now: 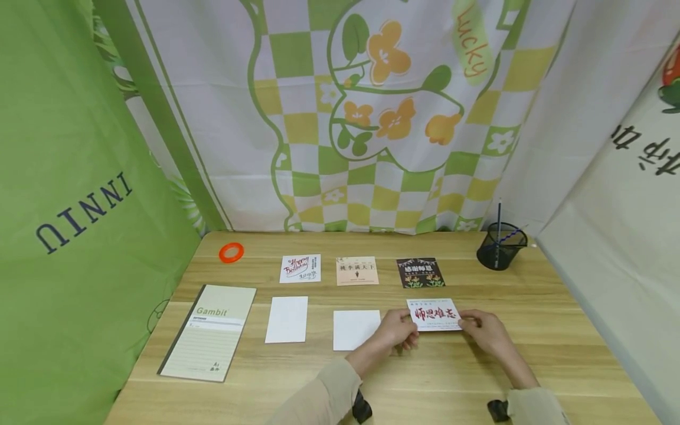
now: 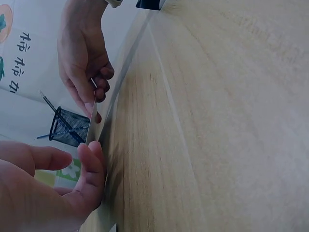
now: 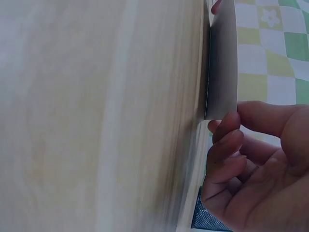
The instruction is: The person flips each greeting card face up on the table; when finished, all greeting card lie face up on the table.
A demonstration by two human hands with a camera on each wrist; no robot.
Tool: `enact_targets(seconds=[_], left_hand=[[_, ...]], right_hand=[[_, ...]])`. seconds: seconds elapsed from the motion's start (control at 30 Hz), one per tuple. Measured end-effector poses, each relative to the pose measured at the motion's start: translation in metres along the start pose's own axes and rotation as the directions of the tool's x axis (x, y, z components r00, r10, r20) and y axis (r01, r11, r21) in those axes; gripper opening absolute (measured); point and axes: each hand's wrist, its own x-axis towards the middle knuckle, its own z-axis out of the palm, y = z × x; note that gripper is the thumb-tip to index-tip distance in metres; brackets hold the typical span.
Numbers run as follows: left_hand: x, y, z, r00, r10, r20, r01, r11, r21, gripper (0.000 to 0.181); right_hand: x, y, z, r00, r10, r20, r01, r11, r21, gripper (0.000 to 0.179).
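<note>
A white card with red Chinese lettering [image 1: 434, 314] is held by both hands over the table. At its left edge, my left hand [image 1: 396, 330] holds it with the fingertips. My right hand [image 1: 483, 330] pinches the right edge between thumb and fingers. The right wrist view shows the plain back of the card [image 3: 223, 63] tilted up from the wood, with the right hand [image 3: 256, 164] at its corner. Seen almost edge-on in the left wrist view, the card [image 2: 91, 124] spans from the left hand [image 2: 53, 188] to the right hand [image 2: 86, 58].
Behind lie a Happy Birthday card [image 1: 300, 268], a beige card [image 1: 357, 271] and a black card [image 1: 421, 273]. Two blank white cards [image 1: 287, 319] are left of the hands. Farther left are a notebook [image 1: 209, 333] and an orange ring [image 1: 231, 252]. A mesh pen holder [image 1: 497, 251] stands back right.
</note>
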Motion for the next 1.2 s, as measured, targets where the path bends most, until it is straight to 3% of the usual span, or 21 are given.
enact_targets(seconds=[0.33, 0.77, 1.0, 1.2], left_hand=[[-0.002, 0.004, 0.000, 0.999, -0.034, 0.003, 0.033, 0.998, 0.052, 0.059], [-0.004, 0.001, -0.003, 1.000, 0.002, -0.004, -0.002, 0.990, 0.142, 0.054], [-0.011, -0.002, -0.015, 0.997, 0.081, 0.007, -0.081, 0.979, 0.188, 0.052], [-0.019, 0.000, -0.028, 0.980, 0.198, -0.014, -0.184, 0.932, 0.312, 0.042]], right_hand=[[-0.001, -0.002, -0.001, 0.998, 0.063, 0.027, -0.063, 0.998, -0.009, 0.040], [0.000, -0.001, -0.002, 0.994, 0.103, 0.031, -0.102, 0.994, -0.024, 0.040], [0.000, -0.011, 0.002, 0.998, 0.060, 0.004, -0.060, 0.998, -0.010, 0.038], [0.004, -0.029, 0.013, 1.000, 0.019, -0.019, -0.019, 1.000, 0.012, 0.034]])
